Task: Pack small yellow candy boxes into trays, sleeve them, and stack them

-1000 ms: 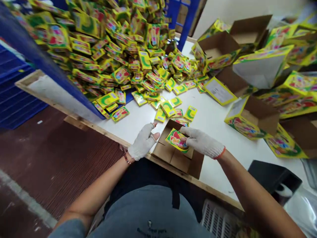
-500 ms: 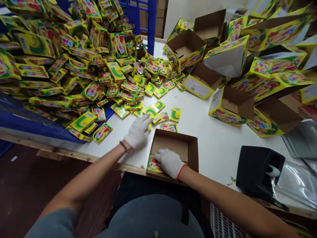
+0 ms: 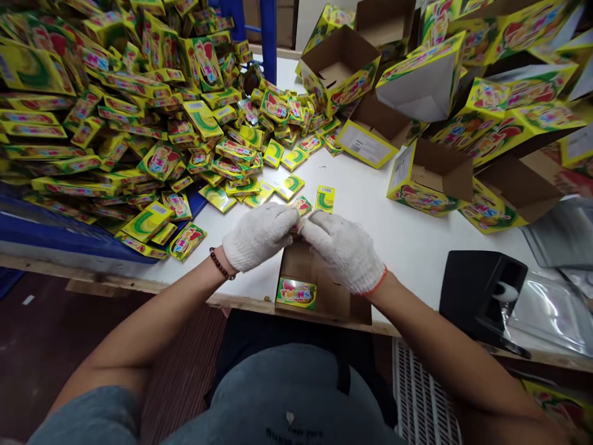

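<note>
Both hands wear white knit gloves and meet above the far edge of an open brown carton [image 3: 361,306]. The fingers of my left hand [image 3: 262,236] are bent and closed at the tips. My right hand [image 3: 345,250] is also closed, its fingertips against the left ones. Whatever they pinch is mostly covered by the gloves. Inside the carton, in its near left corner, one small yellow-green candy box [image 3: 296,293] lies flat with its printed face up. Just beyond the hands, another small box [image 3: 325,199] rests on the white table.
A large heap of small boxes [image 3: 157,111] spills from a blue crate [image 3: 92,225] on the left. Several open printed display cartons [image 3: 430,179] crowd the back right. A black tape dispenser [image 3: 482,300] and clear plastic sheets [image 3: 551,315] are at the right edge.
My right hand has moved up out of the carton, leaving the small box in its corner. My left hand has come right to meet it. The view has shifted slightly.
</note>
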{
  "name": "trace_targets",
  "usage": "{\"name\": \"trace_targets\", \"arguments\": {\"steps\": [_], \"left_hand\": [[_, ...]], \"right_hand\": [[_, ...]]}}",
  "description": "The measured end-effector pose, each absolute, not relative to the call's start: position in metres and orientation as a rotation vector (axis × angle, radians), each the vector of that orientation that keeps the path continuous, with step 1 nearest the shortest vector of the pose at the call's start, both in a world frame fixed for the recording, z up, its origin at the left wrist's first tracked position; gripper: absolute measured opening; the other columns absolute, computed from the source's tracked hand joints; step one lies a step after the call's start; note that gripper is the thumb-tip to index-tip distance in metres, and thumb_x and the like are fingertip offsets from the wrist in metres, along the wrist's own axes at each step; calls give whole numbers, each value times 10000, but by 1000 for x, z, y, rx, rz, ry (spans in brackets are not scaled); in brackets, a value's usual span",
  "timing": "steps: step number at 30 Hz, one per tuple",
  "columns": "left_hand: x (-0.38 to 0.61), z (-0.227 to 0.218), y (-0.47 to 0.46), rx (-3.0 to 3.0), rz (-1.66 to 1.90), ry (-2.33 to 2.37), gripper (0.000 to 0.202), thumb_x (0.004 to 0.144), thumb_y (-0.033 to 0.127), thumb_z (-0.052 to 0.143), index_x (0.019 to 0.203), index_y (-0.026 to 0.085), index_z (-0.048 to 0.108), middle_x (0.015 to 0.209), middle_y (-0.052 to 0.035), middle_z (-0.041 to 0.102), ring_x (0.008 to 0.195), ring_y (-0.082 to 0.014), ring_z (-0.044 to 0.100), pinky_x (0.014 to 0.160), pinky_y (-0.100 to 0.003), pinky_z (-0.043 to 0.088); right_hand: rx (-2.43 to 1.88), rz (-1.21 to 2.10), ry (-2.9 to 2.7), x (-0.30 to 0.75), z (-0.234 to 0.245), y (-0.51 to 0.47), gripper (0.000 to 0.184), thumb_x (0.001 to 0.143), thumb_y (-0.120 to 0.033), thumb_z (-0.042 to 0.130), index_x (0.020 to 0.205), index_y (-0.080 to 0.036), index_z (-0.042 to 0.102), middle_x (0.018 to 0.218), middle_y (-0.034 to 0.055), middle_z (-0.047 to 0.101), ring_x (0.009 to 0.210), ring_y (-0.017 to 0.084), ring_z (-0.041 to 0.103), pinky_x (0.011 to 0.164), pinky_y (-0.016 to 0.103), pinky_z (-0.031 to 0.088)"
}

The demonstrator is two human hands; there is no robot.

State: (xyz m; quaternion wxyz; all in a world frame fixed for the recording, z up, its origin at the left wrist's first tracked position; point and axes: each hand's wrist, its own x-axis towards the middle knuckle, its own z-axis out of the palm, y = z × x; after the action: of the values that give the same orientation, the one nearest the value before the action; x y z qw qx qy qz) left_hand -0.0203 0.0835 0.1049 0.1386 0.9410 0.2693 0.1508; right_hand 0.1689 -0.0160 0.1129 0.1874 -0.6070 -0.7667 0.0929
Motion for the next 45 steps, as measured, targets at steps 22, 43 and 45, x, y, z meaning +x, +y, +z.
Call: {"name": "trace_targets", "arguments": {"steps": [22,43,45], "left_hand": [[-45,61,76,708,820,967,303,819,390,568,1009,160,620,1071,-121,709,839,-223,684,662,-358,577],[5,20,77,1574,766,889,499,920,578,436,1006,141,662,1037,-109,682,989,-224,619,900,-366,498],[12,14,74,1574,704,848,480,923,560,433,946,144,670,975,-92,682,928,-215,616,889,-362,494]], "right_hand": [[-1759,741,-1822,172,46,-15,256,886,-217,543,1113,-180,656,1135,104,628,1060,220,594,951,350,469],[-2026,625,-2251,173,52,-1,358,916,-173,488,1258,-194,591,1142,131,695,1002,263,651,858,370,487],[-2038,582,-2390,162,46,2,349,965,-183,425,1275,-201,586,1218,135,664,1048,253,634,850,343,481]]}}
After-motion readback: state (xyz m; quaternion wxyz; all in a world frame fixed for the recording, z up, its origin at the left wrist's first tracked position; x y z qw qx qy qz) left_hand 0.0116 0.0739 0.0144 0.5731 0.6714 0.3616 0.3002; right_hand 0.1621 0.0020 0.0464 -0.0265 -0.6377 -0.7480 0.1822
